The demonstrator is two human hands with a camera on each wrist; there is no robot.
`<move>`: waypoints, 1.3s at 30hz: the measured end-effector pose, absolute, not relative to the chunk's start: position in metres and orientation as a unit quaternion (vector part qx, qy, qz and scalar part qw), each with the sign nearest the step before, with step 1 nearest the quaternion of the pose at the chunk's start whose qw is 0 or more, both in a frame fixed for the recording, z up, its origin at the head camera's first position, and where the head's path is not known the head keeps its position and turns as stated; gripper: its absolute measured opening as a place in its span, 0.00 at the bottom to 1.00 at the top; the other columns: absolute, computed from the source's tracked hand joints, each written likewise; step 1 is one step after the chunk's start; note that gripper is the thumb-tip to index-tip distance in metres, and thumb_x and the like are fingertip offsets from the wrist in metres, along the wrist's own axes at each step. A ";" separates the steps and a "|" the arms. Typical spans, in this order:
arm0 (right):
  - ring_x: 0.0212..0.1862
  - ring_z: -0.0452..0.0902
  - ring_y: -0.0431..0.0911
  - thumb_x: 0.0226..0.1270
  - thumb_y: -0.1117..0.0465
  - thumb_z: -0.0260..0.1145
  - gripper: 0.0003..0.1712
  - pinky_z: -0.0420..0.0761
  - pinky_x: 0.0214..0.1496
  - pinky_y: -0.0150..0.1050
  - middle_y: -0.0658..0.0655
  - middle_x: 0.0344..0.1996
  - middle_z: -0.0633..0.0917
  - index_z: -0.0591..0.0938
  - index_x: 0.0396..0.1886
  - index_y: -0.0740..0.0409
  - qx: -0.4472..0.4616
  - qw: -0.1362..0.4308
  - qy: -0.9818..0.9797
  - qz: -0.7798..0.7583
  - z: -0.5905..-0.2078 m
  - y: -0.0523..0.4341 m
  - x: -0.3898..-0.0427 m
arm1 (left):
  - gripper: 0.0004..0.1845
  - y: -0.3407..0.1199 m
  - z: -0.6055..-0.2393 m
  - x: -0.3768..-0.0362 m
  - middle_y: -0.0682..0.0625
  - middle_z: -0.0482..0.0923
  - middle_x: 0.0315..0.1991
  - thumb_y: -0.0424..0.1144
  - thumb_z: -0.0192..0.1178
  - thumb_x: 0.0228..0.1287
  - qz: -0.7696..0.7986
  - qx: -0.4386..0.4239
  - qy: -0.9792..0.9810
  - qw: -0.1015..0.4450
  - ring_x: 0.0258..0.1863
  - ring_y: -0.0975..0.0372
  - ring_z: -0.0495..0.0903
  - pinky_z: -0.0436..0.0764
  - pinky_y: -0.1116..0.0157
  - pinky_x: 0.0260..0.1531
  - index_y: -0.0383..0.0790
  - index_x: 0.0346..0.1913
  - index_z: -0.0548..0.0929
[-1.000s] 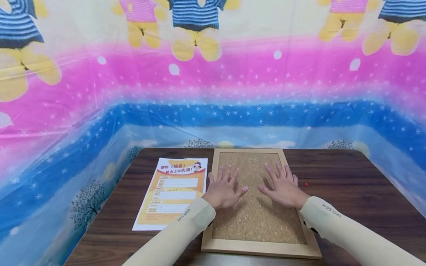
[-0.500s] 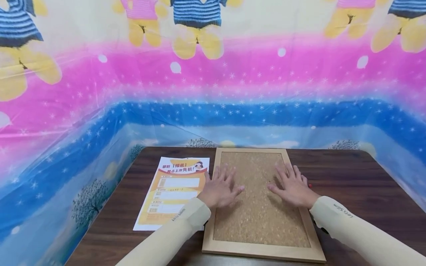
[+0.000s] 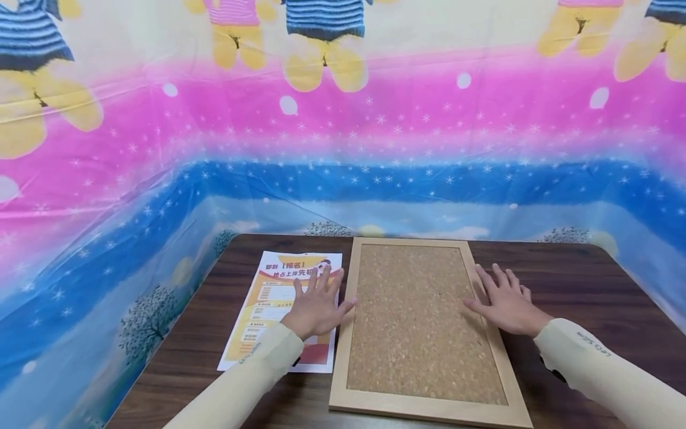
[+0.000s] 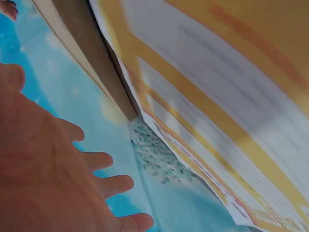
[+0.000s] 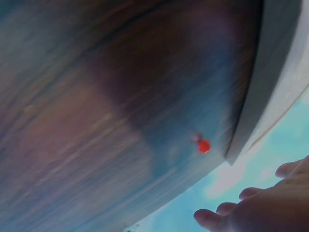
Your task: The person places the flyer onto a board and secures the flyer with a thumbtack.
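Hands lay flat and spread on either side of the cork board [image 3: 423, 322], which sat in its pale wooden frame at the lower centre of the head view on the dark wooden surface [image 3: 568, 280]. The left hand [image 3: 316, 304] rested palm down on the orange-and-white flyer [image 3: 270, 316] at lower left, fingers [image 3: 321, 280] released and straight, thumb reaching toward the board's left frame edge. The right hand [image 3: 506, 304] lay at the board's right edge, fingers extended and grasping nothing, thumb on the frame. A small red pushpin [image 5: 203, 145] lay on the bare wood just beside the frame in the right wrist view; in the head view that hand hid it. A risk, as I judged it: the pin could roll or prick a palm if the right hand slid over it blind, and the flyer could crease or skid under a pressing left palm.
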State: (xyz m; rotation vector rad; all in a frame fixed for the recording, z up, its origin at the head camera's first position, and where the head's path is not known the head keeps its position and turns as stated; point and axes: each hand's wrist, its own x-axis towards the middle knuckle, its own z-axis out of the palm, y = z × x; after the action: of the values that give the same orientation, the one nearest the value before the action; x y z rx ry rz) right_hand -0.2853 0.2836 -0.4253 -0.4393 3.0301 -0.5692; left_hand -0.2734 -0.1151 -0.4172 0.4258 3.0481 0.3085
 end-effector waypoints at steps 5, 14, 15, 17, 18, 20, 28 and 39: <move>0.67 0.35 0.73 0.65 0.36 0.56 0.51 0.42 0.54 0.75 0.75 0.70 0.45 0.50 0.74 0.63 -0.148 -0.009 0.972 -0.184 -0.427 0.302 -0.282 | 0.39 -0.137 -0.419 -0.274 0.42 0.39 0.75 0.65 0.35 0.69 0.099 0.109 0.989 0.022 0.71 0.43 0.37 0.34 0.35 0.59 0.48 0.75 0.47; 0.68 0.38 0.71 0.65 0.40 0.60 0.47 0.43 0.54 0.74 0.75 0.69 0.48 0.54 0.73 0.62 -0.167 -0.038 0.966 -0.192 -0.434 0.319 -0.284 | 0.40 -0.164 -0.421 -0.274 0.39 0.39 0.74 0.65 0.35 0.69 0.093 0.082 0.992 0.028 0.70 0.40 0.37 0.33 0.34 0.57 0.43 0.75 0.47; 0.68 0.39 0.72 0.66 0.40 0.59 0.47 0.44 0.54 0.74 0.75 0.69 0.49 0.54 0.73 0.62 -0.167 -0.038 0.967 -0.190 -0.435 0.322 -0.285 | 0.40 -0.168 -0.421 -0.274 0.39 0.39 0.74 0.64 0.36 0.70 0.094 0.079 0.992 0.027 0.70 0.40 0.37 0.33 0.34 0.57 0.43 0.75 0.48; 0.67 0.41 0.73 0.66 0.42 0.59 0.46 0.45 0.53 0.74 0.76 0.68 0.50 0.55 0.73 0.63 -0.167 -0.038 0.968 -0.186 -0.437 0.328 -0.285 | 0.40 -0.177 -0.421 -0.274 0.38 0.40 0.74 0.64 0.36 0.70 0.089 0.069 0.993 0.024 0.70 0.39 0.37 0.33 0.33 0.57 0.41 0.75 0.48; 0.66 0.42 0.73 0.67 0.42 0.59 0.45 0.46 0.53 0.74 0.76 0.68 0.51 0.56 0.72 0.64 -0.167 -0.038 0.968 -0.185 -0.438 0.330 -0.285 | 0.40 -0.181 -0.422 -0.274 0.37 0.40 0.74 0.63 0.37 0.70 0.086 0.063 0.994 0.023 0.70 0.39 0.37 0.34 0.33 0.57 0.40 0.75 0.49; 0.65 0.46 0.73 0.67 0.45 0.60 0.42 0.48 0.52 0.73 0.76 0.67 0.54 0.59 0.70 0.65 -0.168 -0.042 0.968 -0.182 -0.440 0.335 -0.285 | 0.41 -0.191 -0.422 -0.274 0.35 0.42 0.73 0.63 0.37 0.70 0.084 0.050 0.995 0.023 0.70 0.38 0.38 0.35 0.33 0.57 0.38 0.74 0.49; 0.58 0.59 0.69 0.64 0.61 0.65 0.30 0.53 0.48 0.73 0.73 0.57 0.66 0.69 0.64 0.65 -0.153 -0.067 0.972 -0.168 -0.445 0.341 -0.290 | 0.42 -0.225 -0.420 -0.273 0.30 0.52 0.68 0.62 0.42 0.69 0.091 0.009 0.996 0.025 0.66 0.35 0.47 0.41 0.31 0.55 0.31 0.72 0.54; 0.35 0.77 0.51 0.59 0.76 0.63 0.09 0.77 0.35 0.49 0.59 0.34 0.78 0.81 0.39 0.66 -0.172 -0.107 0.962 -0.185 -0.446 0.343 -0.297 | 0.29 -0.245 -0.415 -0.274 0.29 0.71 0.43 0.44 0.52 0.68 0.060 -0.060 0.993 0.076 0.47 0.40 0.62 0.57 0.43 0.47 0.19 0.58 0.66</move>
State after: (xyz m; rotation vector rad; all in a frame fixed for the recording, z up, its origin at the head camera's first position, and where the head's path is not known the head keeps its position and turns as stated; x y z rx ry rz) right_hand -0.2973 0.3430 -0.4463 -0.5794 3.2468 -0.6250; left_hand -0.2740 -0.2450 -0.4154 -0.1806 2.9776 0.1812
